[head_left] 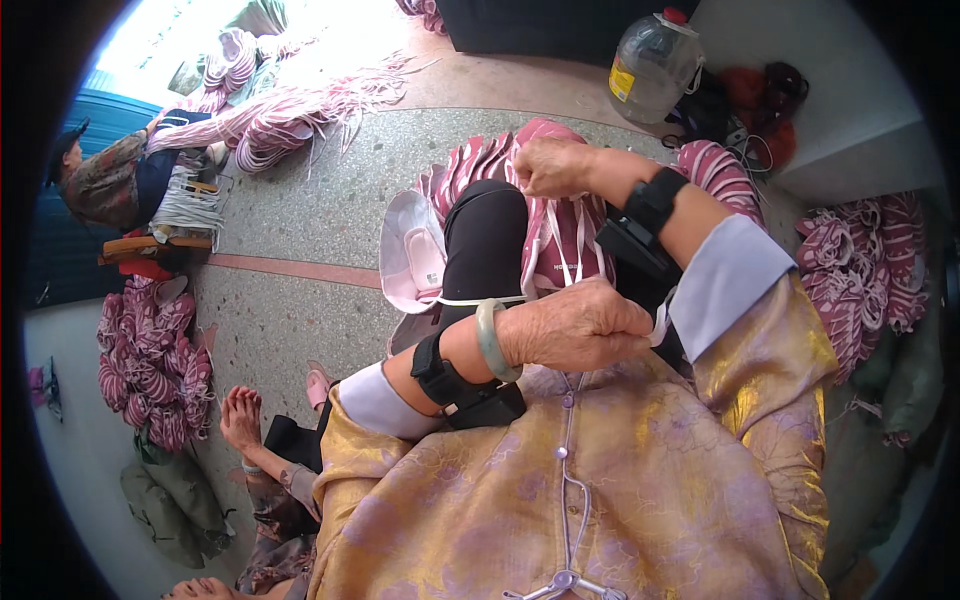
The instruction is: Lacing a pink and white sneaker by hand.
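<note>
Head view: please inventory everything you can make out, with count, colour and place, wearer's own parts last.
Shoe upper: one, maroon and white, between the hands
Striped uppers: many, overlapped, maroon-pink and white, left, right, upper left, beyond the lap
Pale upper: one, whitish with pink inside, left of the knee
Laces: uncounted, white, beside the co-worker
Jug: one, clear, red cap, upper right
Sacks: at least two, grey-green, lower left
Floor: one, speckled grey, reddish strip
Co-worker: one, patterned top, upper left
Top: one, gold-lilac, lower centre
Knee: one, black-clad, centre
Left hand: one, pale-green bangle, centre, white strip at fingertips
Right hand: one, curled, above centre
</note>
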### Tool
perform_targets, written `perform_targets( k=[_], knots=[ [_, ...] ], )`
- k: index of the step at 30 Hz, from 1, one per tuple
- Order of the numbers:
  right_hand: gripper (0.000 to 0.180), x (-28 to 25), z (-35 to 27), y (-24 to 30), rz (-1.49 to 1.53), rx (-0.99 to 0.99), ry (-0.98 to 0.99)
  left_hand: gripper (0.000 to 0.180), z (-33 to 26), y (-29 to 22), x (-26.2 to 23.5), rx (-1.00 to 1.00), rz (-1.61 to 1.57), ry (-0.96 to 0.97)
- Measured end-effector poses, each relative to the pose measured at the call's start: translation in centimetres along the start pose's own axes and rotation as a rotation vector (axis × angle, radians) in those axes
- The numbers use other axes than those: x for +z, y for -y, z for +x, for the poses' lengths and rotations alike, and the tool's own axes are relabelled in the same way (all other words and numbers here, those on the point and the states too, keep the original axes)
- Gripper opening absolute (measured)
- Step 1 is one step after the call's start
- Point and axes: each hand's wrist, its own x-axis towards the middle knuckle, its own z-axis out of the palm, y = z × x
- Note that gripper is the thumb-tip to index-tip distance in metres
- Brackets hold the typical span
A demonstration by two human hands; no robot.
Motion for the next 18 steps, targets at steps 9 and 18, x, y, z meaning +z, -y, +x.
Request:
perform_targets(
  k=[9, 18],
  knots=[
    [0.017, 0.3, -2.0, -1.3, -0.051, 0.105, -0.198, 0.014, -0.2, -0.7, -0.1, 0.000, 0.012, -0.045],
    [0.012, 1.8, -4.0, -5.3, 0.279, 0.086, -0.283, 0.016, 1.6, -5.5, 2.1, 0.226, -0.347, 0.194]
  ],
)
